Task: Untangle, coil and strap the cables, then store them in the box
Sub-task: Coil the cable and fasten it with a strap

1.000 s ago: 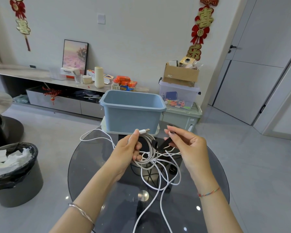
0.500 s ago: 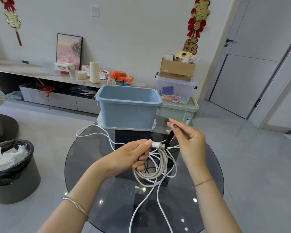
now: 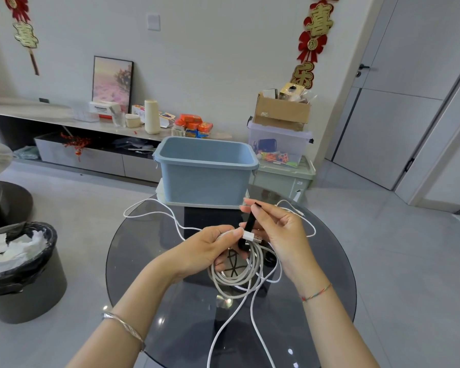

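glass table, box at rim, left hand grips cable, right hand pinches strap

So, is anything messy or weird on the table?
Only the white cable: part is coiled in the left hand, but loose loops sprawl across the glass table and two strands trail toward its near edge. The right hand pinches a black strap. Nothing looks broken.

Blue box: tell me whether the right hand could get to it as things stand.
Probably yes. The blue box stands open-topped just beyond the right hand, with nothing between them; but that hand pinches the black strap.
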Demonstrator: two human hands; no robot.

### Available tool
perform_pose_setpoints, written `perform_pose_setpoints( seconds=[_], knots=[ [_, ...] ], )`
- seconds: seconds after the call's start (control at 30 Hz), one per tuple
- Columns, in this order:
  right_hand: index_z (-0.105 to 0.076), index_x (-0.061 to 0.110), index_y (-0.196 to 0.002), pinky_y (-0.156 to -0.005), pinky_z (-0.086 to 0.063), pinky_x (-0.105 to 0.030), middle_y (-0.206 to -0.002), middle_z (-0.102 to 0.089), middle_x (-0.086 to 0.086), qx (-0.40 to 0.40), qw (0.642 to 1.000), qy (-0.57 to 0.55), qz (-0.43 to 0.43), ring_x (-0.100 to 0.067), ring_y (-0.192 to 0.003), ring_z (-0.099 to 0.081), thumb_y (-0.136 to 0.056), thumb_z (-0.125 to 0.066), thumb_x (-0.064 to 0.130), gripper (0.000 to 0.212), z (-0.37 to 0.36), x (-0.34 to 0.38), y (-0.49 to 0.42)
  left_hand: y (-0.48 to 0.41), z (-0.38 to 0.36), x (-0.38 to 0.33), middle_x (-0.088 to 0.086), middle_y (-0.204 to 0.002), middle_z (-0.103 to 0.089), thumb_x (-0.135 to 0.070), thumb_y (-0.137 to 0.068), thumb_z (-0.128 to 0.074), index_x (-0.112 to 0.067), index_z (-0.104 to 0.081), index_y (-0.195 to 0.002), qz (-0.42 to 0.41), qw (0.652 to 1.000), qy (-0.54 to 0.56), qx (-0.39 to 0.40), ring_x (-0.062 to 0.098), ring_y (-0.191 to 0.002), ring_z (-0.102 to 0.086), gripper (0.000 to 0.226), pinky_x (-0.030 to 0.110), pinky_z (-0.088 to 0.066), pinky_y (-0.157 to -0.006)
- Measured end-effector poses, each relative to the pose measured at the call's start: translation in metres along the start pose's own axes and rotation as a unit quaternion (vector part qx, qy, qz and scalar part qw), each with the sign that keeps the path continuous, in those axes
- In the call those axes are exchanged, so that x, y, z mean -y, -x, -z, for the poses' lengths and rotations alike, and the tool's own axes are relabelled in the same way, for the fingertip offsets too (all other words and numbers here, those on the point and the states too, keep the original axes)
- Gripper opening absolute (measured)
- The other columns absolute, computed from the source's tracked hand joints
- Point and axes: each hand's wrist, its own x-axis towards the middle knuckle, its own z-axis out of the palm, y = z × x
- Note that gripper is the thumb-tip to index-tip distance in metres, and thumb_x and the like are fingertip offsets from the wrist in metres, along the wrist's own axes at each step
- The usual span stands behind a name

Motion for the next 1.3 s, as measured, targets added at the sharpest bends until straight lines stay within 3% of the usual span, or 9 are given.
perform_pose_setpoints(
  seconds=[0.33,0.43,0.53,0.63,0.8,0.93,1.03,1.13,1.3],
  knots=[
    [-0.074,0.030,-0.100,-0.089,-0.055,-0.035,-0.097,-0.074,0.003,0.011,0.995,0.091,-0.040,-0.022,-0.095,-0.067,-0.091,-0.059,0.023,0.018,0.0007,-0.0062,-0.0006,0.0012,-0.0031,-0.0017,-0.010,-0.062,-0.048,-0.036,-0.099,-0.041,-0.022,-0.055,-0.079,-0.011,0.999,-0.036,-0.005,0.007,-0.051,-0.039,0.028,0.019,-0.042,-0.055],
    [-0.074,0.033,-0.098,-0.073,-0.057,-0.023,-0.095,-0.074,0.004,0.015,0.995,0.086,-0.049,-0.013,-0.086,-0.067,-0.092,-0.059,0.025,0.018,-0.0001,-0.0053,0.0001,0.0019,-0.0033,-0.0013,-0.009,-0.062,-0.037,-0.037,-0.099,-0.042,-0.031,-0.053,-0.070,-0.009,0.999,-0.043,-0.002,0.010,-0.052,-0.038,0.032,0.020,-0.043,-0.054],
    [-0.074,0.031,-0.100,-0.067,-0.052,-0.014,-0.095,-0.075,0.006,0.012,0.995,0.077,-0.056,-0.006,-0.086,-0.069,-0.093,-0.058,0.026,0.018,0.0005,-0.0045,0.0003,0.0023,-0.0027,-0.0014,-0.013,-0.059,-0.038,-0.036,-0.099,-0.043,-0.026,-0.047,-0.067,-0.011,1.000,-0.028,-0.006,0.008,-0.050,-0.037,0.034,0.019,-0.041,-0.051],
    [-0.073,0.030,-0.102,-0.083,-0.053,-0.022,-0.091,-0.074,0.009,0.006,0.995,0.086,-0.043,-0.007,-0.092,-0.068,-0.092,-0.058,0.026,0.019,0.0011,-0.0062,-0.0006,0.0009,-0.0025,-0.0011,-0.009,-0.062,-0.053,-0.037,-0.098,-0.045,-0.028,-0.052,-0.066,-0.002,1.000,-0.016,-0.017,0.008,-0.049,-0.037,0.035,0.018,-0.039,-0.049],
    [-0.073,0.029,-0.105,-0.072,-0.049,-0.016,-0.059,-0.059,0.016,0.019,0.995,0.102,-0.007,0.001,-0.065,-0.054,-0.093,-0.057,0.027,0.020,0.0016,-0.0066,-0.0006,-0.0020,-0.0018,0.0018,0.003,-0.070,-0.063,-0.038,-0.096,-0.050,-0.010,-0.047,-0.086,0.032,0.998,0.000,-0.056,0.007,-0.047,-0.037,0.029,0.018,-0.038,-0.047],
    [-0.073,0.032,-0.101,-0.078,-0.046,-0.009,-0.078,-0.069,0.024,0.038,0.990,0.133,0.021,0.008,-0.083,-0.062,-0.093,-0.058,0.024,0.019,0.0002,-0.0067,0.0001,-0.0007,0.0012,0.0038,0.014,-0.079,-0.052,-0.040,-0.094,-0.051,-0.012,-0.054,-0.103,0.040,0.998,-0.007,-0.048,0.006,-0.048,-0.039,0.030,0.019,-0.039,-0.048],
    [-0.073,0.033,-0.098,-0.084,-0.045,-0.009,-0.098,-0.072,0.017,0.045,0.987,0.150,0.043,0.005,-0.099,-0.063,-0.093,-0.058,0.017,0.022,-0.0034,-0.0081,0.0002,-0.0006,-0.0001,0.0032,0.009,-0.072,-0.039,-0.044,-0.096,-0.046,-0.013,-0.054,-0.083,0.040,0.998,-0.033,-0.028,0.010,-0.052,-0.033,0.034,0.020,-0.038,-0.051],
    [-0.073,0.037,-0.097,-0.085,-0.050,-0.016,-0.102,-0.071,0.012,0.040,0.985,0.159,0.048,0.000,-0.099,-0.064,-0.093,-0.058,0.020,0.023,-0.0048,-0.0081,0.0002,-0.0024,-0.0007,0.0031,0.011,-0.078,-0.051,-0.042,-0.099,-0.041,0.001,-0.054,-0.094,0.047,0.999,0.002,-0.019,0.009,-0.050,-0.030,0.045,0.018,-0.034,-0.049],
    [-0.071,0.033,-0.103,-0.078,-0.050,-0.016,-0.101,-0.066,0.006,0.027,0.974,0.210,0.084,-0.002,-0.093,-0.061,-0.093,-0.059,0.019,0.021,-0.0038,-0.0039,0.0012,-0.0029,0.0002,0.0022,-0.005,-0.068,-0.065,-0.034,-0.101,-0.040,-0.014,-0.062,-0.094,0.041,0.996,0.039,-0.063,0.007,-0.046,-0.026,0.030,0.016,-0.031,-0.045]
  ],
)
